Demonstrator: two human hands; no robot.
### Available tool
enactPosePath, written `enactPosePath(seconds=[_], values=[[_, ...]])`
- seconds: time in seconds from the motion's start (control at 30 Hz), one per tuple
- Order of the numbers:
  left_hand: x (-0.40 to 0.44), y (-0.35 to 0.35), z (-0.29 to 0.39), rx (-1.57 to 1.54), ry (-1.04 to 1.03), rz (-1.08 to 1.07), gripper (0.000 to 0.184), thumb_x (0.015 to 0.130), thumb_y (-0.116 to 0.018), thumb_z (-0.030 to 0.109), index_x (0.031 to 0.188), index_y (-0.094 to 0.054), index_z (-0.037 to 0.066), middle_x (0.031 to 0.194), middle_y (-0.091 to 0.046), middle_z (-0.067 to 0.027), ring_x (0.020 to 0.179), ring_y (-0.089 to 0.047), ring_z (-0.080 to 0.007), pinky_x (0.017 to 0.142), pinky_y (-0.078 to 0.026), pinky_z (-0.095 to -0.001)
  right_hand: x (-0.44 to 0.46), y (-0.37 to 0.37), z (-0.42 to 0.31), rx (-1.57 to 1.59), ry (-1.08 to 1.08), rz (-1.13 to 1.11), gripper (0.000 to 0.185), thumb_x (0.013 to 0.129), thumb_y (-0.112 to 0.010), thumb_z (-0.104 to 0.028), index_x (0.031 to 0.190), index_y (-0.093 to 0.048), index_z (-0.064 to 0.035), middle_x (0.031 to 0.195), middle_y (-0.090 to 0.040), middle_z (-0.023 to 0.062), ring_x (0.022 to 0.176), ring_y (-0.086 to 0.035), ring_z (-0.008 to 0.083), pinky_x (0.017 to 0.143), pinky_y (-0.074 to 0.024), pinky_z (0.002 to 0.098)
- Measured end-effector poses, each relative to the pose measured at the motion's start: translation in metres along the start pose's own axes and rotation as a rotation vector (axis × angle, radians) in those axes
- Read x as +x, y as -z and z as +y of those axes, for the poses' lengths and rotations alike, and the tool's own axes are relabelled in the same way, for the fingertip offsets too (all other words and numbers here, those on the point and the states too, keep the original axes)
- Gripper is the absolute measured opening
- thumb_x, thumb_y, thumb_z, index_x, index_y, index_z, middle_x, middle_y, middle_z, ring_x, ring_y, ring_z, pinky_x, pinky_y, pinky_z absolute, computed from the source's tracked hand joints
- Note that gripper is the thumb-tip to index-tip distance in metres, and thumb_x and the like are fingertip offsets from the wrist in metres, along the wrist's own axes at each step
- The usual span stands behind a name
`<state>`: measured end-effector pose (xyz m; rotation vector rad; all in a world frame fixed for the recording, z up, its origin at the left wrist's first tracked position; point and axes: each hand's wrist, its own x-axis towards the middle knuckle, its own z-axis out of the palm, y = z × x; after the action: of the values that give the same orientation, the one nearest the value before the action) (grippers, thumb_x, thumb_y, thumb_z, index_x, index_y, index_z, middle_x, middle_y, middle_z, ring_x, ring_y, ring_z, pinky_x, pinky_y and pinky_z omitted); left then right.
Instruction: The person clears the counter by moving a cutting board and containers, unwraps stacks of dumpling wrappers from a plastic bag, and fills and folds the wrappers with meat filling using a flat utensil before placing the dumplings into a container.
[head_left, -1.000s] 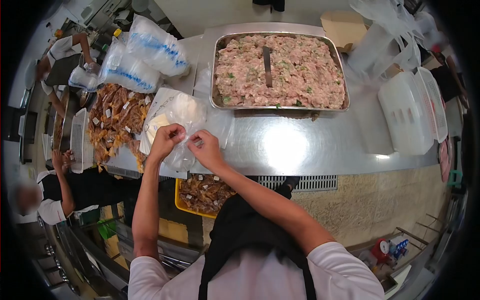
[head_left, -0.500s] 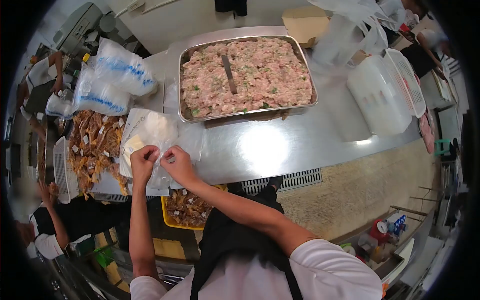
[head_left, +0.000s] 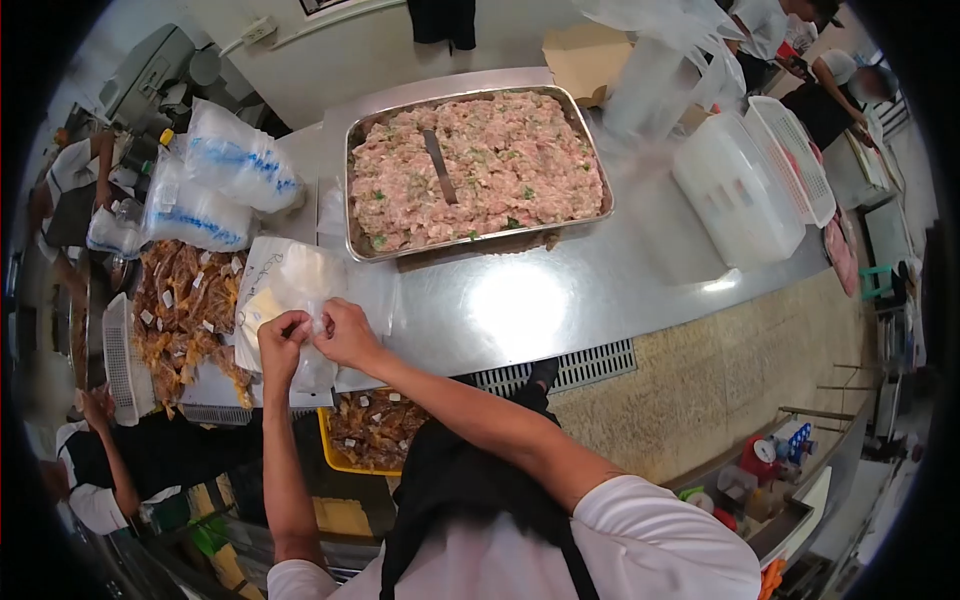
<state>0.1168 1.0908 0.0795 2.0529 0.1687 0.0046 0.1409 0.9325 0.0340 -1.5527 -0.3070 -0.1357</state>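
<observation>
My left hand [head_left: 284, 338] and my right hand [head_left: 345, 335] meet at the table's near edge, each with thumb and fingers pinched on a thin clear plastic bag [head_left: 317, 372]. The bag's lower part hangs below my fingers. Just beyond them lie clear plastic sheets or bags [head_left: 310, 272] and white paper with handwriting [head_left: 256, 272]. Farther off, a metal tray [head_left: 500, 238] is filled with raw minced meat [head_left: 530, 165] flecked with green. A flat metal blade [head_left: 439, 168] stands partly sunk in the meat.
Brown packed bundles with small labels [head_left: 185, 300] lie left, below bags of clear cups [head_left: 240, 165]. A yellow crate [head_left: 335, 455] of similar bundles stands below the table edge. White plastic bins [head_left: 740, 190] stand right. A co-worker [head_left: 105, 450] is at lower left; others work behind.
My hands have drawn closer together, and my right fingers have closed more tightly on the plastic. The whole view has shifted slightly, with the tray appearing lower and farther left.
</observation>
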Motion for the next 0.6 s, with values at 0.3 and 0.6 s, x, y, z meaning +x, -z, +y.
enactPosePath(seconds=[0.3, 0.6], values=[[-0.002, -0.007, -0.005, 0.127, -0.098, 0.008, 0.010, 0.082, -0.071, -0.005, 0.092, -0.071, -0.003, 0.083, -0.069, -0.0037, 0.074, -0.062, -0.0121, 0.066, -0.049, -0.0280, -0.003, 0.019, 0.007, -0.118, 0.191, -0.113, 0.016, 0.065, -0.062, -0.002, 0.076, -0.052, 0.0030, 0.078, -0.056, 0.0211, 0.066, -0.056, 0.0411, 0.059, -0.0449, 0.0458], [-0.013, -0.008, 0.093, 0.576, -0.551, -0.180, 0.021, 0.070, -0.070, -0.003, 0.089, -0.062, 0.004, 0.084, -0.063, -0.0104, 0.088, -0.061, -0.0354, 0.083, -0.046, -0.0442, -0.008, 0.050, 0.014, 0.018, 0.031, -0.295, 0.017, 0.074, -0.067, 0.002, 0.087, -0.056, 0.0032, 0.085, -0.059, 0.0139, 0.072, -0.065, 0.0251, 0.062, -0.0564, 0.0356]])
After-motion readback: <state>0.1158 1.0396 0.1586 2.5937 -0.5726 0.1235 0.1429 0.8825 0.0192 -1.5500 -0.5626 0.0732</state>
